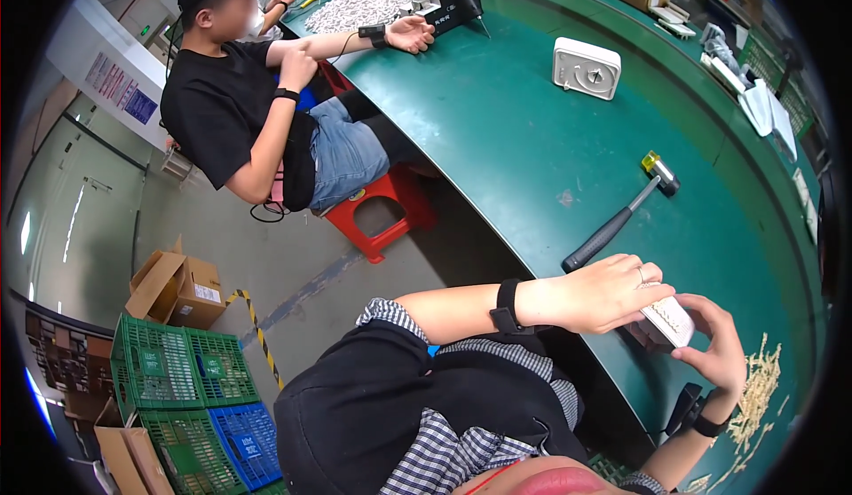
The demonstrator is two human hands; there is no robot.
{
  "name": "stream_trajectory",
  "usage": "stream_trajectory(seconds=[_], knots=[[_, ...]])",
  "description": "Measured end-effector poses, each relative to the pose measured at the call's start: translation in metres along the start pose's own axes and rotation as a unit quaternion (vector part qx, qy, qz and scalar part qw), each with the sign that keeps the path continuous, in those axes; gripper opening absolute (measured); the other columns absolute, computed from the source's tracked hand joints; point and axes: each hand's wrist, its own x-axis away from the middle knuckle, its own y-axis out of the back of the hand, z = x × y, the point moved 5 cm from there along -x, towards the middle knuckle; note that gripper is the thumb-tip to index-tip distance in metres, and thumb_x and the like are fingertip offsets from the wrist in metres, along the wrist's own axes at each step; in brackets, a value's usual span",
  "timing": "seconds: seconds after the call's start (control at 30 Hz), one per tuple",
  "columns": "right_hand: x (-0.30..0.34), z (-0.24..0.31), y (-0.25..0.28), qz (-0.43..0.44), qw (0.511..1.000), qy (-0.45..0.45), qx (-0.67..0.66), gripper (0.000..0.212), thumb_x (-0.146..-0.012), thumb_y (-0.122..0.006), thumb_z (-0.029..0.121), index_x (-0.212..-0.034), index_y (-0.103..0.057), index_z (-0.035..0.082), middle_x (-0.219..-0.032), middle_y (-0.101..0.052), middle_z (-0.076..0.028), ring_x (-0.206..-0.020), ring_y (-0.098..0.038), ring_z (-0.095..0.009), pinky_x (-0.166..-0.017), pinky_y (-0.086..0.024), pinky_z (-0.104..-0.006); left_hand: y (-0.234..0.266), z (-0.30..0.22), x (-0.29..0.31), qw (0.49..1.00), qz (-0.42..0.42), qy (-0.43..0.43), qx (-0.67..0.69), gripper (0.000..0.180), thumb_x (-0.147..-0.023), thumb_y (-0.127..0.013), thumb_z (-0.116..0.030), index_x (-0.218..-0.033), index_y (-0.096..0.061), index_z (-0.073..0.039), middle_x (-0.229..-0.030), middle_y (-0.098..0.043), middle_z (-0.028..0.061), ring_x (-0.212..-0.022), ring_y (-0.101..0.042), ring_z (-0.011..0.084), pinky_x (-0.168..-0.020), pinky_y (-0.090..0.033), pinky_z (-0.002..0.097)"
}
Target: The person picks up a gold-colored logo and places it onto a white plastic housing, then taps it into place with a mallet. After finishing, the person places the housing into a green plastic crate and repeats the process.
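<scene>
My left hand (608,293) and right hand (721,346) hold a small white block (667,319) over the green table (524,140), near a hammer (621,216).

Green workbench (497,131), hammer (621,216), white box (586,67), pale small parts heap (359,7), scattered pale pieces (759,388)

hammer (621,218) on green table (497,131); white box (586,67); red stool (380,216); crates (191,402).
</scene>
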Motion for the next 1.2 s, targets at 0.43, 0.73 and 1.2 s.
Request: stream_trajectory(seconds=[0.43,0.73,1.2], knots=[[-0.006,-0.004,0.008,-0.127,0.982,0.120,0.068,0.038,-0.071,-0.062,0.000,-0.109,-0.062,0.001,-0.115,-0.058,-0.018,-0.099,-0.060,-0.028,-0.085,-0.046,-0.0345,0.027,0.022,-0.020,0.997,-0.065,-0.002,-0.052,0.068,-0.075,-0.069,-0.026,-0.130,-0.040,0.002,-0.115,-0.047,0.0222,-0.106,-0.045,0.0384,-0.095,-0.036,0.0444],[0.004,-0.010,0.006,-0.253,0.947,0.115,0.159,0.036,-0.076,-0.060,0.002,-0.111,-0.063,0.004,-0.114,-0.057,-0.019,-0.097,-0.060,-0.032,-0.083,-0.047,-0.0363,0.019,0.078,0.009,0.903,0.186,0.367,-0.126,0.049,-0.080,-0.065,-0.024,-0.113,-0.047,0.007,-0.101,-0.055,0.0256,-0.093,-0.057,0.0335,-0.079,-0.047,0.0390],[0.007,-0.045,0.020,-0.276,0.959,0.072,0.003,0.050,-0.066,-0.077,0.016,-0.111,-0.060,-0.001,-0.101,-0.064,-0.014,-0.094,-0.063,-0.027,-0.086,-0.050,-0.0346,0.064,0.075,0.004,0.813,0.042,0.501,0.295,0.030,-0.097,-0.043,-0.026,-0.109,-0.049,0.001,-0.060,-0.038,-0.0053,-0.045,-0.033,0.0022,-0.039,-0.025,0.0188]])
